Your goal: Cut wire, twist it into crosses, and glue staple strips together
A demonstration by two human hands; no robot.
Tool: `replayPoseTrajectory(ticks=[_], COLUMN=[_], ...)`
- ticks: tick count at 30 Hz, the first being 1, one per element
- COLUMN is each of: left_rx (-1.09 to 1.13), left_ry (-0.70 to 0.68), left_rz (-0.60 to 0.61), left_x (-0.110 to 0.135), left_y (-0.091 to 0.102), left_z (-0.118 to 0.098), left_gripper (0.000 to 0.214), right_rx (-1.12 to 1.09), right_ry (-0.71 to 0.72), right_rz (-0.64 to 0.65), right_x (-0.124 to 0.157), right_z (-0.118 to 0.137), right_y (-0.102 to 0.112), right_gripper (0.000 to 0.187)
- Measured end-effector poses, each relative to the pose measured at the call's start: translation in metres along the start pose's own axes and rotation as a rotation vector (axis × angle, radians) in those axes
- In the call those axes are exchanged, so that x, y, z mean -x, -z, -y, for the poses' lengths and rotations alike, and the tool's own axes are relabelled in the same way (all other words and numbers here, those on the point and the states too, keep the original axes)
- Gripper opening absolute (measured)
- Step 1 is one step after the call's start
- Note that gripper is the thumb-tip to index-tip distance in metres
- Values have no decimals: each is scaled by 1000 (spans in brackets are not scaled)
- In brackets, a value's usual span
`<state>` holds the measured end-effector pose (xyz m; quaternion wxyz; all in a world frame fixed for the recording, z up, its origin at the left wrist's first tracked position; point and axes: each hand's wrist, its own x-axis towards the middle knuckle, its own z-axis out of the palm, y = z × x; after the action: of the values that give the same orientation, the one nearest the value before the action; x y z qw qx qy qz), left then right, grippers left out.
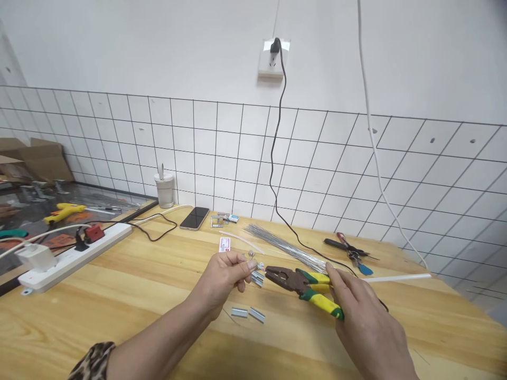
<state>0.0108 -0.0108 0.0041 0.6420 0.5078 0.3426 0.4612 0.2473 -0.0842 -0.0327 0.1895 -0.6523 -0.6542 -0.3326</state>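
My right hand [368, 316] is closed round the yellow and green handles of a pair of combination pliers [293, 281], whose rusty jaws point left. Just left of the jaw tips, my left hand [224, 277] pinches something small and thin; what it is I cannot make out. Under and beyond the hands are small metal channel pieces [257, 278]. Two more metal pieces [248, 314] lie on the wooden table [158, 322] in front. Behind the pliers is a bundle of thin metal wires [283, 245].
A phone [194, 218] and a lidded cup [164, 190] stand at the back. On the left is a power strip [75, 258] with plugs and cables. Other hand tools [350, 250] lie right of the wires. A black cable [273, 158] hangs from the wall socket [273, 58] onto the table.
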Motion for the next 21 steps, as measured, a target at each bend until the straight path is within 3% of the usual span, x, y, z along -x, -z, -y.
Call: replayPoseTrajectory(ticks=[9, 14, 18, 21], left_rx=[36, 8, -88, -125], left_ry=[49, -5, -122, -166], left_rz=[-45, -67, -49, 63], left_x=[1, 2, -1, -4], left_y=[-6, -8, -1, 9], left_z=[10, 9, 5, -3], left_gripper=[32, 31, 25, 23], right_rx=[26, -32, -246, -575], right_ry=[28, -11, -91, -115], right_rz=[-8, 65, 301, 610], right_x=[1, 4, 6, 1], right_z=[1, 4, 10, 14], right_y=[-7, -10, -9, -1], right_gripper=[73, 57, 42, 25])
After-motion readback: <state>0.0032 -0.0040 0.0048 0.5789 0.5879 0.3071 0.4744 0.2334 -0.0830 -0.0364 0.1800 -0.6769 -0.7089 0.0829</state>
